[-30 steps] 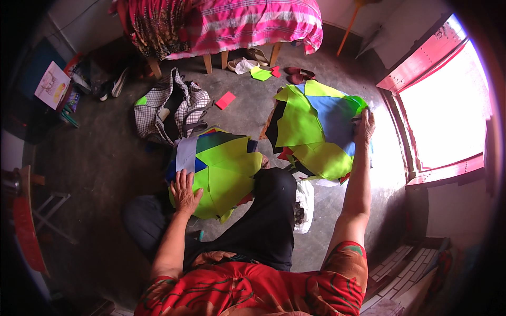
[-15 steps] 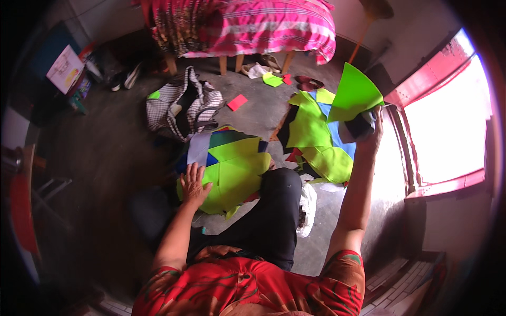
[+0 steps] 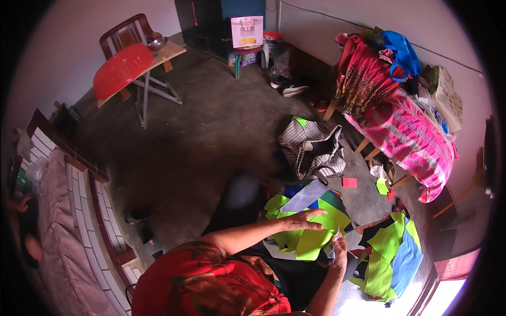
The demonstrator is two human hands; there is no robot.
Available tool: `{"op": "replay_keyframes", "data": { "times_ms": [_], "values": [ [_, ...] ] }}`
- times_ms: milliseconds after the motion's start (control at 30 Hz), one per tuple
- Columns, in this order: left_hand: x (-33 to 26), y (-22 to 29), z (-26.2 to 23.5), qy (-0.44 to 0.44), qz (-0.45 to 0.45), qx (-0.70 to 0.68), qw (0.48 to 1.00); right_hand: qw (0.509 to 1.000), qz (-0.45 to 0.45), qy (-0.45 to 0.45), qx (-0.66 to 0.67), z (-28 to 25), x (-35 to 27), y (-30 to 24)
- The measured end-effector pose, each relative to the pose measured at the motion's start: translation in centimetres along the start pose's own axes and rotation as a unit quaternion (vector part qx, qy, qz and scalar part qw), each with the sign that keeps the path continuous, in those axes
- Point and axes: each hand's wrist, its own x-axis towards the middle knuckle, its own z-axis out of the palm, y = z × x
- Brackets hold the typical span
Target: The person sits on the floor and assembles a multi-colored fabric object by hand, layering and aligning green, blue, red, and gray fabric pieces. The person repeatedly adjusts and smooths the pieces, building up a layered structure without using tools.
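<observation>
Head cam: left hand [image 3: 301,219] lies flat, fingers stretched out, on the green sheets [image 3: 308,234] piled on the floor in front of the knees. Right hand [image 3: 337,248] is pinched around a small pale scrap [image 3: 330,250] at the pile's right edge. Second pile [image 3: 392,258] sits further right, checked bag [image 3: 312,148] just beyond.

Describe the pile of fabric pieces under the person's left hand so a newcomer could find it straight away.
Start from the pink striped bed at the right, then drop to the grey checked bag on the floor. Just below it lies the stack of bright lime-green fabric pieces, with the left hand flat on top. Unlike the other green-and-blue pile near the window, it is under the hands.
</observation>
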Motion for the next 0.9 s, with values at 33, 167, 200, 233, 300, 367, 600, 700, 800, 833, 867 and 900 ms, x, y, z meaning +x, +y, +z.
{"op": "replay_keyframes", "data": {
  "times_ms": [33, 167, 200, 233, 300, 367, 600, 700, 800, 833, 867, 900],
  "values": [
    [-0.4, 0.7, 0.7, -0.038, 0.002, -0.066, 0.997, 0.999, 0.018, -0.048, 0.012, 1.9, -0.3, -0.4],
    [-0.8, 1.1, 2.9, -0.097, 0.014, -0.077, 0.992, 0.994, 0.063, -0.070, -0.046, 2.2, -0.9, 0.4],
    [-1.1, 1.6, 3.1, -0.094, 0.011, -0.062, 0.994, 0.995, 0.059, -0.070, -0.041, 2.7, -1.2, 0.0],
    [-1.4, 2.1, 3.3, -0.092, 0.008, -0.046, 0.995, 0.996, 0.054, -0.070, -0.035, 3.1, -1.4, -0.2],
    [-1.3, 1.8, 3.3, -0.072, 0.013, 0.029, 0.997, 0.996, 0.059, -0.057, -0.034, 2.6, -1.7, -0.4],
    [-1.2, 0.6, 3.6, -0.050, 0.009, 0.032, 0.998, 0.998, 0.043, -0.009, -0.033, 1.9, -1.6, -0.4],
    [-1.6, 2.0, 4.1, -0.014, -0.004, 0.099, 0.995, 0.996, 0.002, 0.084, -0.034, 0.5, -1.6, -0.9],
    [-1.8, 3.2, 4.3, -0.024, -0.029, 0.006, 0.999, 0.995, -0.029, 0.095, -0.013, -0.8, -0.9, 0.2],
    [-2.0, 3.1, 4.3, -0.016, -0.032, -0.092, 0.995, 0.990, -0.046, 0.134, -0.019, -0.8, -0.8, 0.4],
    [-2.1, 3.1, 4.1, -0.017, -0.036, -0.107, 0.994, 0.987, -0.048, 0.152, -0.024, -0.5, -0.9, 0.2],
    [-2.1, 3.2, 3.9, -0.018, -0.039, -0.121, 0.992, 0.992, -0.055, 0.116, -0.008, -0.5, -1.0, 0.0],
    [-2.6, 3.5, 4.1, -0.017, -0.063, -0.182, 0.981, 0.995, -0.058, 0.085, 0.010, -0.3, -1.7, -0.3]
  ]
}}
